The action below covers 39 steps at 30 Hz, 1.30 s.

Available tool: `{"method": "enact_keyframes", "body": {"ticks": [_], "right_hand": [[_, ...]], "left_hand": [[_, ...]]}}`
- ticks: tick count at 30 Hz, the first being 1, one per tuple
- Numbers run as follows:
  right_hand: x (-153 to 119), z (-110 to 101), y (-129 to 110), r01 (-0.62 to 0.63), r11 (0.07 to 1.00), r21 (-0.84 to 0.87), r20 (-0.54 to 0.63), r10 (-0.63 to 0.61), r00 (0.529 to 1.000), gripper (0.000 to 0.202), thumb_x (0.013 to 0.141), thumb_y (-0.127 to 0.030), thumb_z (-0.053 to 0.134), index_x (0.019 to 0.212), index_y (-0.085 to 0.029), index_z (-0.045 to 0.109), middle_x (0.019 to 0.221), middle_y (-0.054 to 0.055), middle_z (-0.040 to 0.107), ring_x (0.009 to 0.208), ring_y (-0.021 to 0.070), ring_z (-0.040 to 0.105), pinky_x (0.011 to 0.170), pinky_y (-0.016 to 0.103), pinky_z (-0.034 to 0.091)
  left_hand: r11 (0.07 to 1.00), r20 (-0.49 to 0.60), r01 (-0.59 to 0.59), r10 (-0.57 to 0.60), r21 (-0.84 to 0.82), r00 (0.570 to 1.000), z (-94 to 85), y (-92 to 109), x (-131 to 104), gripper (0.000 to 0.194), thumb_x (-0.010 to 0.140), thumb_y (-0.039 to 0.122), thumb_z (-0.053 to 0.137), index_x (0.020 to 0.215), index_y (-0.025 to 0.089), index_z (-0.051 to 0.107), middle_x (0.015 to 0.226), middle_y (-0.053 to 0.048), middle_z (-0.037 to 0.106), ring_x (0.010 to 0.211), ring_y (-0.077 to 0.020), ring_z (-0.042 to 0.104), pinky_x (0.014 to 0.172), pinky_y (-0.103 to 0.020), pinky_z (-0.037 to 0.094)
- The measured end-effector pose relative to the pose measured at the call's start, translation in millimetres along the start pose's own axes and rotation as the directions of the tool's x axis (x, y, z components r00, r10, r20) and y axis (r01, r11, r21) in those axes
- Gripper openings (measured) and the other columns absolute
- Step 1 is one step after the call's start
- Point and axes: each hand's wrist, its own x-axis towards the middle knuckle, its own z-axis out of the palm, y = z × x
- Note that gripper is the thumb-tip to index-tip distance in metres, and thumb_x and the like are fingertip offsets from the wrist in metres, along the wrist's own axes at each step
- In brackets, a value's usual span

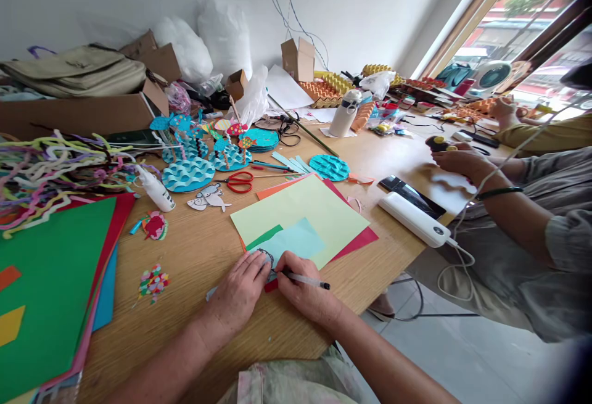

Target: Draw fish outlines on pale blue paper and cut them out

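My right hand (303,287) is closed round a pen (308,280) with a clear barrel and a black end, its tip down by the fingers of the other hand. Fingers lying flat, my left hand (243,290) presses on a small pale piece with a dark curved outline, mostly covered by the fingers. Just beyond both hands a light blue sheet (300,236) and a green scrap (266,237) rest on a pale yellow sheet (333,213). Red paper (356,245) sticks out underneath.
Red-handled scissors (239,181), a paper fish cutout (209,198) and a glue bottle (156,188) lie to the left. Green card (50,280) fills the left edge. At the right are a white power bank (414,219), a phone (411,195) and a co-worker's hands (457,160).
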Motion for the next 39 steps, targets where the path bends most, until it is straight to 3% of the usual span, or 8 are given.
{"method": "enact_keyframes", "body": {"ticks": [19, 25, 39], "right_hand": [[-6.2, -10.0, 0.0, -0.008, 1.000, -0.005, 0.025, 0.008, 1.000, 0.013, 0.064, -0.009, 0.040, 0.068, -0.020, 0.046, 0.054, -0.005, 0.044, 0.049, 0.0105, 0.035, 0.051, 0.020, 0.028], [-4.0, -11.0, -4.8, -0.073, 0.993, 0.092, 0.000, 0.073, 0.997, 0.012, 0.067, -0.010, 0.041, 0.068, -0.020, 0.046, 0.053, -0.005, 0.044, 0.049, 0.0105, 0.038, 0.050, 0.020, 0.030], [-0.8, -3.0, -0.2, -0.018, 0.998, 0.060, 0.001, 0.018, 1.000, 0.015, 0.065, -0.006, 0.042, 0.069, -0.019, 0.048, 0.055, -0.005, 0.047, 0.049, 0.0096, 0.040, 0.050, 0.019, 0.032]], "left_hand": [[0.999, 0.039, 0.022, -0.021, -0.024, 0.999, -0.8, 1.1, 0.0, 0.038, 0.089, 0.006, 0.024, 0.108, 0.011, 0.056, 0.110, -0.012, 0.062, 0.105, -0.0216, 0.056, 0.091, -0.038, 0.047], [0.999, 0.028, 0.017, -0.016, -0.045, 0.999, -0.7, 0.3, 0.1, 0.036, 0.088, 0.006, 0.026, 0.109, 0.010, 0.055, 0.109, -0.012, 0.062, 0.105, -0.0220, 0.055, 0.092, -0.038, 0.046], [0.998, 0.071, 0.023, -0.019, -0.056, 0.997, 2.8, -1.3, -3.2, 0.035, 0.088, 0.007, 0.029, 0.113, 0.012, 0.054, 0.113, -0.011, 0.061, 0.110, -0.0201, 0.053, 0.097, -0.036, 0.042]]}}
